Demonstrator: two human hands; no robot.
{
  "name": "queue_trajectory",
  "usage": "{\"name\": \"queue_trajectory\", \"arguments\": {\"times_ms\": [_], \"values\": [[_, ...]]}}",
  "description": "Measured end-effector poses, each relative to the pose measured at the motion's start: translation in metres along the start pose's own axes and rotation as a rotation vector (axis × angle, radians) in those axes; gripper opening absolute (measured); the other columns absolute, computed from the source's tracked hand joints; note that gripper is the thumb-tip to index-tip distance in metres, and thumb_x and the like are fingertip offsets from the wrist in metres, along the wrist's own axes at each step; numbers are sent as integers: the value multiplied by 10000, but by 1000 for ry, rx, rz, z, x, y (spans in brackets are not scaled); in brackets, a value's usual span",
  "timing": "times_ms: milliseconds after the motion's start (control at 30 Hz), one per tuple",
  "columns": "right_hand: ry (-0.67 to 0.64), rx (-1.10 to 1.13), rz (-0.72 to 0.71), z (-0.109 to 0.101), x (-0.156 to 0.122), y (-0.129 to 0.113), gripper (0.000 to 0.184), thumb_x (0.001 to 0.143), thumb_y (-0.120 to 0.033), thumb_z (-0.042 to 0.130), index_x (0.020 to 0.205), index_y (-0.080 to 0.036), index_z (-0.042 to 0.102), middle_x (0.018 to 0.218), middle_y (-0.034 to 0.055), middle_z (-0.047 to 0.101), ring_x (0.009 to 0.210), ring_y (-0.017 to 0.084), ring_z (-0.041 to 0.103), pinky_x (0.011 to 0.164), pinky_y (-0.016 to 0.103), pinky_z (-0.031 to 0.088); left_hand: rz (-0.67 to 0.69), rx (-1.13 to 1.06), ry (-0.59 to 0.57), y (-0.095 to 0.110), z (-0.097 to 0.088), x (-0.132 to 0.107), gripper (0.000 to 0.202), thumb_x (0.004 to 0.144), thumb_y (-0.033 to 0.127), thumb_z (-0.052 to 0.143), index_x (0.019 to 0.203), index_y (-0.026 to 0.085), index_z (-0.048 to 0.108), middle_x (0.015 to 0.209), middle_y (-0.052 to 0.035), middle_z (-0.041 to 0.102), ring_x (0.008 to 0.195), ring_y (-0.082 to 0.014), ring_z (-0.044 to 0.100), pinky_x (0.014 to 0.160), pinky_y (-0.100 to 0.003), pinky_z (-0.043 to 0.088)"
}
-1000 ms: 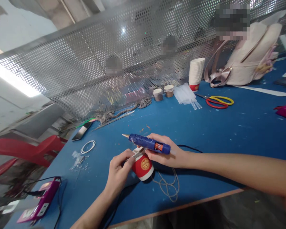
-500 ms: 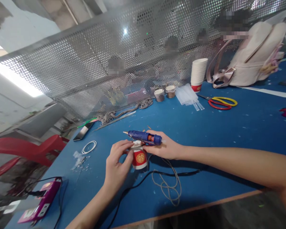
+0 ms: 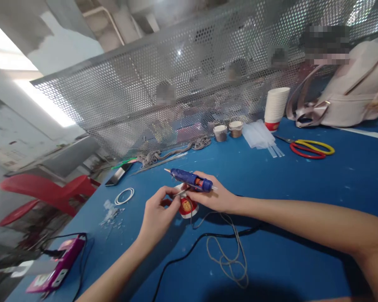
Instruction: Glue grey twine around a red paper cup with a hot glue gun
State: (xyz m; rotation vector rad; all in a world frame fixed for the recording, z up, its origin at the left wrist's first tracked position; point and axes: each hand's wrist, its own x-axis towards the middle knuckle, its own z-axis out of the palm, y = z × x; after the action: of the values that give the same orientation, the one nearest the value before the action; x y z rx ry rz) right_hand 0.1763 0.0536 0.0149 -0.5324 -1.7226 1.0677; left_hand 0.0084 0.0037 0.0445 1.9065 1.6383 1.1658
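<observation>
Paper cup (image 3: pixel 188 207), red and white, is between the two hands, just below the blue glue gun (image 3: pixel 190 179). It should be light and thin-walled, quick to dent, so a gentle thumb-and-finger hold on its side or rim looks best. The glue gun is probably stiff and the heaviest thing in hand; its body is the place to grip, well clear of the tip, which may be hot. The right hand (image 3: pixel 217 195) has its fingers curled around it; they are partly hidden, so whether they also press the cup I cannot tell. The left hand (image 3: pixel 159 212) pinches grey cord (image 3: pixel 229 263) against the cup's upper end; that cord looks soft, limp and easy to tangle, best held close to the cup.

Around the hands, a blue table (image 3: pixel 286 180) spreads out, with a mesh screen (image 3: pixel 129 96) beyond both. Far to the right of the right hand sits a pale backpack (image 3: pixel 346 109). To the left hand's left, nearer the body, lies a purple power strip (image 3: pixel 69 251). Past the right hand stand stacked cups (image 3: pixel 275 107), with scissors (image 3: pixel 307 156) near them. A black cable (image 3: pixel 229 235) and loose cord loops, nearer the body than both hands, could snag the forearms. Left of the left hand lie small pale scraps (image 3: pixel 110 214).
</observation>
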Motion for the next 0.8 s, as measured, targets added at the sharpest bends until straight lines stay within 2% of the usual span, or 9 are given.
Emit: {"name": "queue_trajectory", "arguments": {"times_ms": [267,400,500,633,800], "values": [[85,-37,0,1,12,14,109,790,-223,600,867,-160,554,766,0,575,670,127,510,639,267,445,-6,12,92,-20,-6,13,125,738,297,560,705,185,603,659,18,624,532,-110,559,510,-214,462],[15,-64,46,5,25,22,84,801,-236,592,827,-171,544,698,-27,542,612,109,478,594,244,418,5,34,162,-32,-11,17,116,738,288,560,695,188,599,653,18,622,545,-116,568,535,-221,474],[-58,-83,53,3,29,27,84,814,-244,581,810,-173,537,657,-38,517,568,99,453,556,231,397,-49,46,222,-39,-18,19,106,732,284,562,688,193,596,639,19,621,534,-121,569,518,-223,465],[-141,-126,19,-6,21,35,86,846,-250,556,808,-174,541,678,-28,526,583,100,466,571,228,400,-134,54,257,-47,-23,19,108,735,280,561,687,193,603,642,18,628,544,-121,572,530,-223,469],[-212,-171,27,-7,7,42,69,852,-227,561,806,-177,554,682,-25,550,593,98,488,588,218,396,-197,38,248,-51,-19,17,82,719,257,572,732,186,611,676,13,640,589,-128,598,560,-228,483]]}}
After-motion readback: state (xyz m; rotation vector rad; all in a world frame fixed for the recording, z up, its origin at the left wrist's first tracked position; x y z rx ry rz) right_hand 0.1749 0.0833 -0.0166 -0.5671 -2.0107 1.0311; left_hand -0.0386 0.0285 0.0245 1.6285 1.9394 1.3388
